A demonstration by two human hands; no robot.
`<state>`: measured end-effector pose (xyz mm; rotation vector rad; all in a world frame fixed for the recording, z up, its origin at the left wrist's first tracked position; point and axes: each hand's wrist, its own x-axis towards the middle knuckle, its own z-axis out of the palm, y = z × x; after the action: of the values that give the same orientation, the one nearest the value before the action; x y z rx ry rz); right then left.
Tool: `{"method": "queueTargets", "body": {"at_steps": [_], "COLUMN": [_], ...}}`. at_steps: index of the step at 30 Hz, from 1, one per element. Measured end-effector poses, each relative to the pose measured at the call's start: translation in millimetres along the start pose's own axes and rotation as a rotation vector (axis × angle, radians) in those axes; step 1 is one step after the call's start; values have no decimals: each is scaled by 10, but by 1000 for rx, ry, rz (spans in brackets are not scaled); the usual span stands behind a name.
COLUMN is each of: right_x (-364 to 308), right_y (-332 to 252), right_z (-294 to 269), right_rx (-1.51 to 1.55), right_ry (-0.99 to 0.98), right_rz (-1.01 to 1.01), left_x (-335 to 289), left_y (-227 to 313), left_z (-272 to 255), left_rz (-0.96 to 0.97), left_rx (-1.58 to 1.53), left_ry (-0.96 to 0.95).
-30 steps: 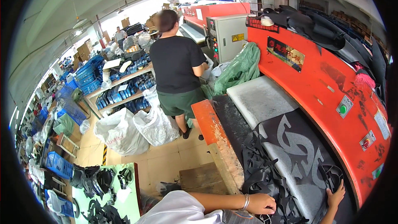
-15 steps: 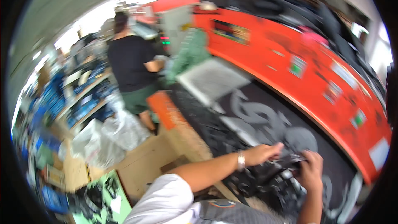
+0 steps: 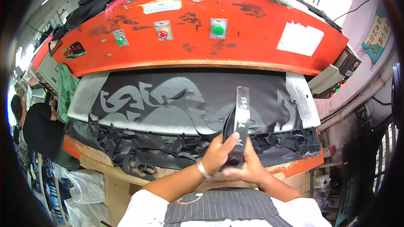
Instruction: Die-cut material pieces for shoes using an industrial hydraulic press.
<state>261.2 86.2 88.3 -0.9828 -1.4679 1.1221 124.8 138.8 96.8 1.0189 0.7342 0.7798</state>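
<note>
Die (image 3: 243,109) lies between the two hands and beyond them, its narrow dark face with pale marks turned up toward the head. Its long axis runs almost straight away from the body, the near end low between the palms and the far end out above the sheet (image 3: 261,85). A thin curved dark edge shows along its left side. Whether any part of it rests on the sheet cannot be told; it looks raised.

The left hand (image 3: 216,156) has the firmer hold: its thumb presses on the near part of the marked face, and its other fingers are mostly hidden at the left side. The right hand (image 3: 252,166) sits just as near, at the lower right, its fingers up along the die's right edge and its thumb pointing left, apart from the left hand's thumb. How tightly these fingers close, if at all, cannot be told.

Past the hands, the sheet lies across a pale pad (image 3: 86,96), with grey curved gaps (image 3: 174,90) mostly left of the die. Dark scraps (image 3: 126,143) heap along the near side of the pad, between it and the body. The red press (image 3: 252,46) spans the far side, with green and red buttons on its front.
</note>
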Motion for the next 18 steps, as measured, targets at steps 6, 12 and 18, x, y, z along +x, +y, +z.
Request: {"method": "queueTargets", "body": {"at_steps": [6, 12, 18], "right_x": [-58, 372, 1095], "right_y": [70, -86, -92], "right_z": [-458, -627, -731], "right_rx": [-226, -231, -889], "right_ry": [-5, -296, -357], "right_rz": [-116, -158, -399], "left_x": [248, 122, -797], "left_y": [-263, -222, -134], "left_z": [176, -61, -1900], "left_rz": [-14, 168, 199], "left_rx": [-172, -75, 42], "left_ry": [36, 494, 831]}}
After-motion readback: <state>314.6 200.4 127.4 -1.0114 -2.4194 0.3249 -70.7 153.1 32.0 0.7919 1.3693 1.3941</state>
